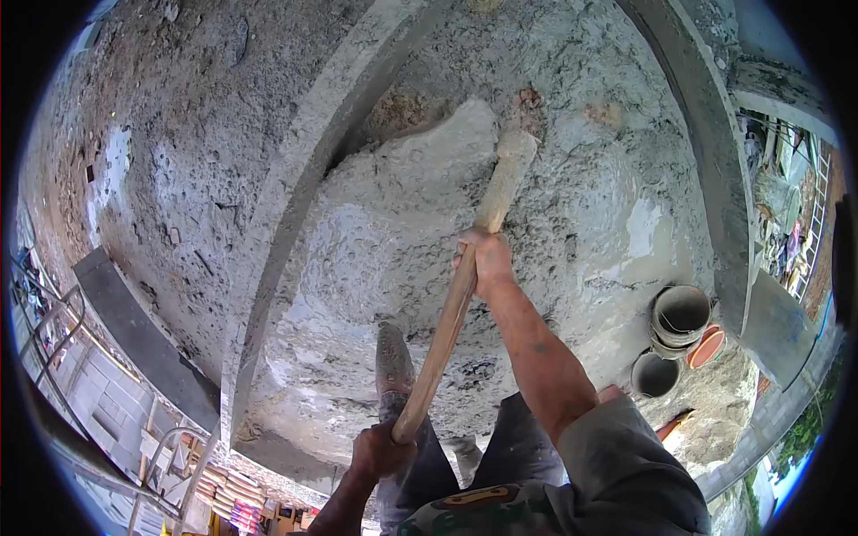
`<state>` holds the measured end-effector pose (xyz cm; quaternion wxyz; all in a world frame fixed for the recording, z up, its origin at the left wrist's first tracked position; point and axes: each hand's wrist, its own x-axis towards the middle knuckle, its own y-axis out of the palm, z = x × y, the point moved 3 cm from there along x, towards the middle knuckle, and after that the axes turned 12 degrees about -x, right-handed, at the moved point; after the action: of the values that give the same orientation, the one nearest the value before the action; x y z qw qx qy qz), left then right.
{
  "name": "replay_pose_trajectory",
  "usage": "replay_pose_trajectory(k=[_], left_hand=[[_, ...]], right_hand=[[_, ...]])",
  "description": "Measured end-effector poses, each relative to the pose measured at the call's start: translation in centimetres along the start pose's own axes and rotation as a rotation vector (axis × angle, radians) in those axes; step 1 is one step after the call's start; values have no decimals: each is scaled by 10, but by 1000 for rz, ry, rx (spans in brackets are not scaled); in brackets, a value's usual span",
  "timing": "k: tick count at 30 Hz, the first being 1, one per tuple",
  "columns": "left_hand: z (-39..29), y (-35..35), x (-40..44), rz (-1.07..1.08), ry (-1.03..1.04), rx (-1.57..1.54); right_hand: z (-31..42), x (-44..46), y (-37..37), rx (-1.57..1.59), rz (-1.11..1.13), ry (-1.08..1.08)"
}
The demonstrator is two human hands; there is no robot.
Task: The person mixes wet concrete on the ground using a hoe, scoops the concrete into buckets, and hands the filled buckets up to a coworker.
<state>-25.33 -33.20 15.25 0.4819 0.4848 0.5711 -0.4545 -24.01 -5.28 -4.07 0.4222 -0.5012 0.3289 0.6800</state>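
A long wooden-handled tool (447, 330) slants across the middle, its far end (517, 152) coated in grey mortar. My right hand (483, 259) is closed around the upper part of the handle. Lower down, my left hand (382, 451) grips the handle near its bottom end. The far end of the tool rests at or in rough wet grey mortar (572, 259); its blade cannot be made out. A smooth mound of mortar (429, 161) lies just left of it.
Concrete beams (295, 179) (715, 161) run along both sides. At the right stand dirty buckets (684, 313) (655, 375) beside a reddish round container (706, 347). A grey board (147, 330) and metal rails (170, 447) are at the left. My mortar-covered boot (393, 357) stands near the handle.
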Motion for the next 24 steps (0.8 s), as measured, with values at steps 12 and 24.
replay_pose_trajectory(k=[12, 24], left_hand=[[-82, 29, 93, 169, 403, -204], [-32, 74, -1, 367, -266, -247]], right_hand=[[147, -39, -77, -47, -247, -390], [-81, 39, -125, -164, -232, 254]])
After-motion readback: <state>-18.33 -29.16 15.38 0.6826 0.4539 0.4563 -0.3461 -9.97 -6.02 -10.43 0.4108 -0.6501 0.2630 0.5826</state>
